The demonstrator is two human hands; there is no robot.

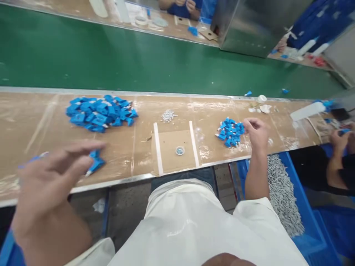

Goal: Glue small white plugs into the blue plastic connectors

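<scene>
Two piles feed our work: our right hand [256, 133], fingers curled, touches the small pile of blue parts [230, 132]; our left hand [57, 173], fingers spread, hovers at a few blue pieces [95, 162] near the bench edge. We judge single picks work best. Motion blur hides whether either hand grips anything.

Between my left hand [52, 173] and my right hand [256, 133] the bench [33, 111] lay mostly bare; only a small cup [180, 150] and white bits [168, 115] sat there. The big blue pile [100, 112] blocked the far left, the small pile [230, 133] touched my right fingers.
</scene>
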